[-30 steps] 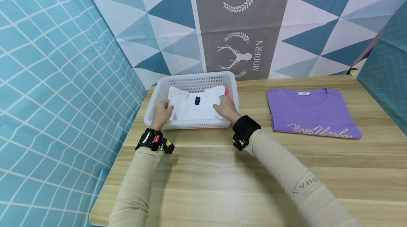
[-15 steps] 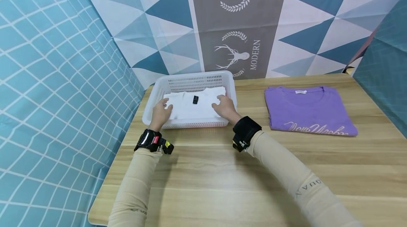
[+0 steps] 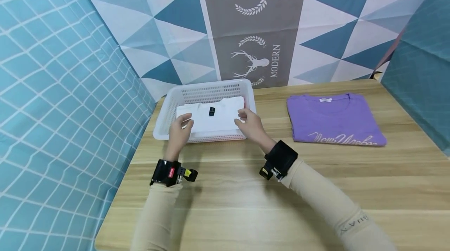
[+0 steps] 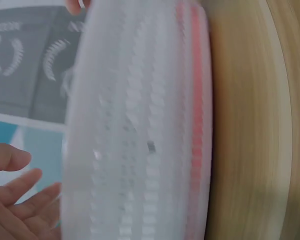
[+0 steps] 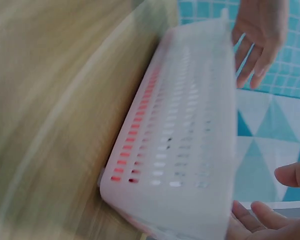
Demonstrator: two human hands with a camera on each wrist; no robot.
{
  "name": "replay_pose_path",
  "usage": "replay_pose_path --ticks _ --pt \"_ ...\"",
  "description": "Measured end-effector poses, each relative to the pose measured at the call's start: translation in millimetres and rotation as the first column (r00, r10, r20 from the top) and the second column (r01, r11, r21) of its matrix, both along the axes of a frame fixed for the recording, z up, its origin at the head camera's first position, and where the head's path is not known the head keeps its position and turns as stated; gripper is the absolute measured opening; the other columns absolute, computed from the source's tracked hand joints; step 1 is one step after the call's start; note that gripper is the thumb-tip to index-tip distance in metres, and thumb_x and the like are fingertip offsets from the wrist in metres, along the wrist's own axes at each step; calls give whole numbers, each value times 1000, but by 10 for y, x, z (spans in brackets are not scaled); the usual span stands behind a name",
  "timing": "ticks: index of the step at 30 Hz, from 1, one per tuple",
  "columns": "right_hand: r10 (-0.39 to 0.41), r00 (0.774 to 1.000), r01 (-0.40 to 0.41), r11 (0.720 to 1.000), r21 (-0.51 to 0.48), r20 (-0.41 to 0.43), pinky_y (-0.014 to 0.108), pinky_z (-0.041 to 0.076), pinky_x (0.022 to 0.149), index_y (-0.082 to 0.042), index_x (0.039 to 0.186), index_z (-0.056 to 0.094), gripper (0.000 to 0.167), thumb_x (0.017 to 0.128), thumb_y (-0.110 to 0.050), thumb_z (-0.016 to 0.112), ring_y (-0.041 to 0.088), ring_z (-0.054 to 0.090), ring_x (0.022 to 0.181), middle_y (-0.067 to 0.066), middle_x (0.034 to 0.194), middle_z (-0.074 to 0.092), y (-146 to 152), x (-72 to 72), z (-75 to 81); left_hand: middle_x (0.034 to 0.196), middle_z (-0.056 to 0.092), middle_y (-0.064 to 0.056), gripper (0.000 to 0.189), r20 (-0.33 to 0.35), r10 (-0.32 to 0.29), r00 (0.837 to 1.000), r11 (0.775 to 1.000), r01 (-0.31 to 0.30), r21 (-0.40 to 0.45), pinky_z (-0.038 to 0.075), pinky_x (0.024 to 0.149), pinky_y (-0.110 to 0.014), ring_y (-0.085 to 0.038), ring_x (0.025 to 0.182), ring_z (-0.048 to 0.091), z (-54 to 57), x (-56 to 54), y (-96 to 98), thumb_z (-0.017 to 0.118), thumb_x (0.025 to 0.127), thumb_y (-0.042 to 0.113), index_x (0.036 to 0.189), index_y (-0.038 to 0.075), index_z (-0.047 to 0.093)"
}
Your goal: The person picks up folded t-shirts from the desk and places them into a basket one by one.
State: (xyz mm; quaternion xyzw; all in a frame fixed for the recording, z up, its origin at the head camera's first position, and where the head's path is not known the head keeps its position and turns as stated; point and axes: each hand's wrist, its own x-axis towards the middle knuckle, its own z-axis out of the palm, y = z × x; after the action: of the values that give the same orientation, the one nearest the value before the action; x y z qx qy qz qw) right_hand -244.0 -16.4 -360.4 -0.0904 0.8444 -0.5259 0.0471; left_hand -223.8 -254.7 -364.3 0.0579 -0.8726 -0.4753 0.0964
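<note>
A folded white T-shirt (image 3: pixel 223 117) with a black neck label lies in a white plastic basket (image 3: pixel 161 126) near the back edge of the table. My left hand (image 3: pixel 180 133) hovers over the basket's front left corner, fingers loosely bent and holding nothing. Over the front right side is my right hand (image 3: pixel 251 127), thumb and fingers apart with nothing between them. In the left wrist view the left hand (image 4: pixel 20 210) shows beyond the basket's rim. Something red (image 5: pixel 132 131) shows low through the slotted wall in the right wrist view, mostly hidden under the white shirt.
To the right of the basket lies a folded purple T-shirt (image 3: pixel 334 120) with white lettering on the wooden table (image 3: pixel 232 200). A blue checked curtain (image 3: pixel 63 106) borders the left side, and a patterned cloth (image 3: pixel 256 20) hangs behind.
Both hands have let go of the white T-shirt and drawn back slightly toward me. The shirt now lies flatter and lower in the basket. The head view has shifted a little right.
</note>
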Motion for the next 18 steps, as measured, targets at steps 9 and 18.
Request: replay_pose_path --ticks 9,18 --pt "-37 999 32 986 -166 -26 42 48 104 7 126 53 37 92 -7 58 36 59 117 25 123 60 403 352 -84 118 65 -21 23 -161 -19 987 965 60 254 46 92 -11 -2 102 61 -200 363 599 53 97 6 116 -2 62" --pt "-128 991 132 977 -169 34 45 47 103 6 125 54 35 94 -10 57 34 60 116 24 123 63 888 573 -322 117 67 -22 22 -108 -164 980 942 188 278 49 90 -18 -28 110 65 -349 552 1231 56 95 5 114 -3 64"
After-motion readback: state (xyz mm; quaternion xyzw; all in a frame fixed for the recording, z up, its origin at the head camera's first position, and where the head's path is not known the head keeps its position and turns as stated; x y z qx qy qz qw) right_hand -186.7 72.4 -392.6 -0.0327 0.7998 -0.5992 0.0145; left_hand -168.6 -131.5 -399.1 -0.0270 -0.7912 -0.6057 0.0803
